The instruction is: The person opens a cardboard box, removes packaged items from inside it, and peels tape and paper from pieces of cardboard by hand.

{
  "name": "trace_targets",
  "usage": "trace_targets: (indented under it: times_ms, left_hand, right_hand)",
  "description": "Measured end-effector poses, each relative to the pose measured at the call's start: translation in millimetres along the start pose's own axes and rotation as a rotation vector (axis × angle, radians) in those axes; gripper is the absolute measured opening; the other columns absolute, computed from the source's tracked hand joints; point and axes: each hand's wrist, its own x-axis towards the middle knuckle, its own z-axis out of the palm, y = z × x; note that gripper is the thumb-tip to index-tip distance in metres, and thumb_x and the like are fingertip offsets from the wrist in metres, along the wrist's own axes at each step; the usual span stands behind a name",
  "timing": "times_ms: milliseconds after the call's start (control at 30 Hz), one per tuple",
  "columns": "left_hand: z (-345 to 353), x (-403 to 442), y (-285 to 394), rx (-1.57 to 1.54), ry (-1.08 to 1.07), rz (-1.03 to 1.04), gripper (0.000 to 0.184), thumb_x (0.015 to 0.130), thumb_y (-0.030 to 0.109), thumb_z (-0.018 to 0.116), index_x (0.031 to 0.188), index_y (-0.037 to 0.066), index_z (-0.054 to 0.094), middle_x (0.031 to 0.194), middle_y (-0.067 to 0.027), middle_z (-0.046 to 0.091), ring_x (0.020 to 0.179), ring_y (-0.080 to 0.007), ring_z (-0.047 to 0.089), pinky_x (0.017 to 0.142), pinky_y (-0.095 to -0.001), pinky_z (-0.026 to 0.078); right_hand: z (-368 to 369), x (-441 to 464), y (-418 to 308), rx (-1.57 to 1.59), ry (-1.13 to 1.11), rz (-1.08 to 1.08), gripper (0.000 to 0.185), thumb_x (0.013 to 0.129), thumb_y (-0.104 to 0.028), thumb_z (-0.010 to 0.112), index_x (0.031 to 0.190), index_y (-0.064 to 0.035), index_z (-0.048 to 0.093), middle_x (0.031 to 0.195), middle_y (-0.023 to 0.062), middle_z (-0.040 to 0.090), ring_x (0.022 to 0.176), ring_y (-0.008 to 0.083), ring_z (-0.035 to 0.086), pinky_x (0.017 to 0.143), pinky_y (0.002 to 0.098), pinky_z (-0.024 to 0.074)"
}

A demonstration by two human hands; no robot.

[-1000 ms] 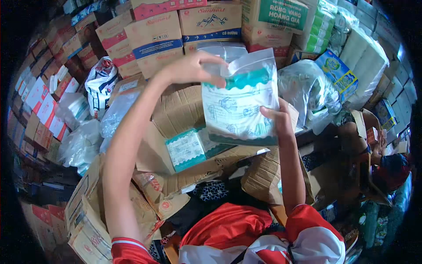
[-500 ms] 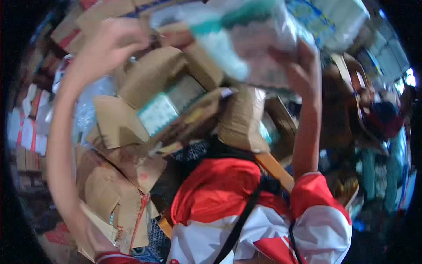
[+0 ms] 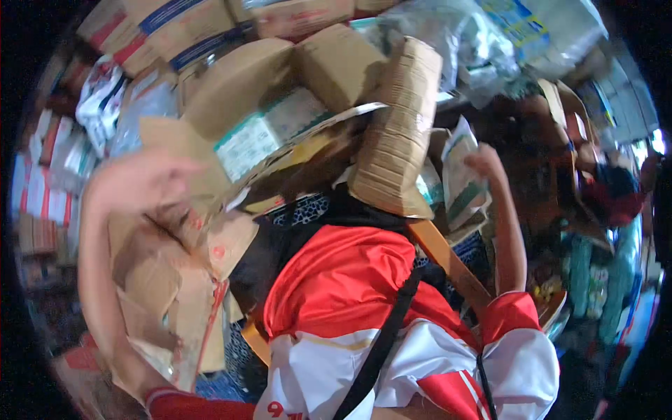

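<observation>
In my right hand is a flat, clear-wrapped packet with white and green print, its top edge pinched by closed fingers. It hangs upright at an open carton to the right of my seat. Over the cardboard flaps on the left hovers my left hand, blurred, with fingers apart and nothing visible in it. A large open carton lies in front of me; similar green-and-white packets are at its bottom. Between the two cartons leans a brown taped cardboard piece.
Stacked cartons line the back. Plastic-wrapped goods lie at the back right. Another open carton with loose flaps stands to the left. An orange chair rail runs beside me. Another person is at the far right.
My right hand has come down and right with the packet, from above the big carton to the right-hand carton. My left hand has dropped lower, away from the big carton's far edge.
</observation>
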Motion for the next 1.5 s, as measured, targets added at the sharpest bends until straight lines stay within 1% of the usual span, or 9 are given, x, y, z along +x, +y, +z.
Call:
trace_targets:
  times_ms: [67, 133, 200, 300, 467, 567, 833, 1067, 1500]
  left_hand:
    - [-13, 9, 0, -0.168, 0.075, 0.170, 0.042, 0.097, 0.016, 0.060, 0.138, 0.008, 0.056, 0.104, -0.0114, 0.071, 0.095, -0.0213, 0.067, 0.088, -0.0330, 0.051]
    - [-40, 27, 11, -0.335, 0.019, 0.164, 0.038, 0.099, 0.019, 0.058, 0.134, 0.006, 0.059, 0.107, -0.0125, 0.071, 0.099, -0.0214, 0.067, 0.091, -0.0345, 0.051]
    - [-53, 39, 3, -0.328, 0.028, 0.135, 0.038, 0.099, 0.022, 0.058, 0.133, 0.004, 0.059, 0.107, -0.0117, 0.071, 0.099, -0.0204, 0.068, 0.090, -0.0339, 0.053]
    - [-69, 72, -31, -0.318, 0.006, -0.122, 0.042, 0.093, 0.027, 0.064, 0.130, 0.007, 0.063, 0.101, -0.0096, 0.073, 0.087, -0.0227, 0.071, 0.080, -0.0369, 0.057]
    - [-62, 162, -94, -0.057, -0.187, -0.624, 0.050, 0.093, 0.032, 0.064, 0.137, 0.009, 0.057, 0.120, -0.0174, 0.067, 0.105, -0.0261, 0.066, 0.089, -0.0457, 0.055]
    - [-36, 222, -130, 0.029, 0.060, -0.632, 0.043, 0.087, 0.028, 0.068, 0.124, 0.007, 0.064, 0.111, -0.0129, 0.070, 0.100, -0.0238, 0.067, 0.085, -0.0403, 0.054]
    - [78, 315, -224, 0.016, 0.068, -0.474, 0.036, 0.075, 0.035, 0.076, 0.097, 0.007, 0.076, 0.102, -0.0144, 0.073, 0.090, -0.0306, 0.070, 0.075, -0.0430, 0.056]
    - [94, 268, -285, 0.034, -0.194, -0.619, 0.045, 0.077, 0.037, 0.074, 0.105, 0.002, 0.073, 0.114, -0.0173, 0.071, 0.103, -0.0329, 0.068, 0.089, -0.0445, 0.054]
    - [185, 326, -302, -0.258, 0.200, -0.391, 0.052, 0.066, 0.045, 0.084, 0.093, 0.002, 0.074, 0.095, -0.0212, 0.072, 0.090, -0.0354, 0.069, 0.079, -0.0443, 0.053]
  right_hand:
    - [77, 29, 23, -0.331, 0.083, 0.020, 0.068, 0.079, -0.036, 0.070, 0.132, 0.0021, 0.052, 0.109, 0.0248, 0.069, 0.095, 0.0360, 0.071, 0.083, 0.0442, 0.0574]
    - [131, 61, 37, -0.198, -0.120, 0.012, 0.053, 0.082, -0.023, 0.072, 0.125, 0.0030, 0.056, 0.099, 0.0215, 0.071, 0.074, 0.0307, 0.071, 0.067, 0.0429, 0.0575]
    - [118, 40, -5, 0.239, -0.940, 0.226, 0.028, 0.079, -0.014, 0.077, 0.102, 0.0031, 0.073, 0.082, 0.0153, 0.074, 0.060, 0.0251, 0.069, 0.052, 0.0389, 0.0551]
    - [46, 57, -59, -0.028, -0.374, -0.397, 0.021, 0.079, -0.018, 0.075, 0.085, 0.0021, 0.072, 0.079, 0.0222, 0.071, 0.063, 0.0248, 0.071, 0.056, 0.0407, 0.0554]
    - [-99, 82, -229, 0.072, 0.273, -0.463, 0.017, 0.086, -0.014, 0.066, 0.099, -0.0036, 0.070, 0.081, 0.0144, 0.072, 0.069, 0.0197, 0.071, 0.060, 0.0349, 0.0553]
    - [-106, 7, -342, 0.631, 0.174, -0.869, 0.021, 0.089, -0.020, 0.068, 0.104, -0.0044, 0.072, 0.077, 0.0052, 0.069, 0.065, 0.0139, 0.064, 0.058, 0.0310, 0.0508]
    - [-9, -2, -452, -0.197, -0.363, -1.669, 0.021, 0.093, -0.021, 0.062, 0.104, -0.0102, 0.076, 0.094, 0.0073, 0.075, 0.085, 0.0211, 0.071, 0.077, 0.0324, 0.0543]
    - [72, 28, -432, -0.371, -1.114, -1.552, 0.025, 0.091, -0.025, 0.061, 0.107, -0.0127, 0.075, 0.095, 0.0137, 0.073, 0.089, 0.0289, 0.071, 0.080, 0.0420, 0.0537]
    - [130, 91, -413, -0.301, -0.546, -1.476, 0.022, 0.088, -0.021, 0.057, 0.099, -0.0147, 0.075, 0.082, 0.0183, 0.070, 0.077, 0.0391, 0.068, 0.074, 0.0479, 0.0546]
